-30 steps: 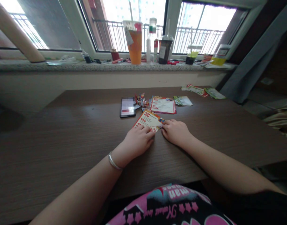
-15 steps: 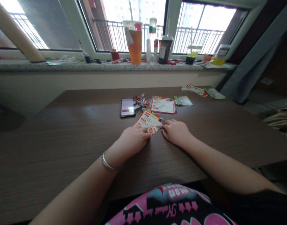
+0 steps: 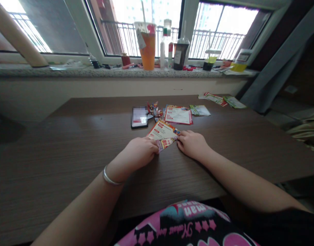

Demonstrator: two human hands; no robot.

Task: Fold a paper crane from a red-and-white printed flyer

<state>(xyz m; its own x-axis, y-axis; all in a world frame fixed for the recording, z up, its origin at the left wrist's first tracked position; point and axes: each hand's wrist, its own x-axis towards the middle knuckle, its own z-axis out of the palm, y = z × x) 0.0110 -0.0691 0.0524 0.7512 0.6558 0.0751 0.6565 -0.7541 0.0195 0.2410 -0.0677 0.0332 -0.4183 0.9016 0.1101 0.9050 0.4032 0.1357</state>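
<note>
A printed paper flyer [image 3: 162,130] with a red and orange border lies on the table in front of me, its near edge folded up over the sheet. Large yellow and red figures show on the folded strip. My left hand [image 3: 140,150], below a silver bangle, is closed on the left end of that fold. At the right end, the fingers of my right hand [image 3: 193,143] pinch the corner of the sheet. Just beyond the flyer are a small heap of folded colourful paper pieces [image 3: 154,110] and a stack of similar flyers [image 3: 178,114].
A phone [image 3: 139,118] with a blurred screen lies left of the heap. Green-and-white leaflets [image 3: 200,110] sit beside the stack, with more leaflets [image 3: 215,99] at the table's far right. An orange drink cup [image 3: 148,48], bottles and a dark cup [image 3: 181,54] line the windowsill.
My left hand has slid left and slightly toward me along the fold, uncovering more of the folded strip. My right hand has stayed at its corner.
</note>
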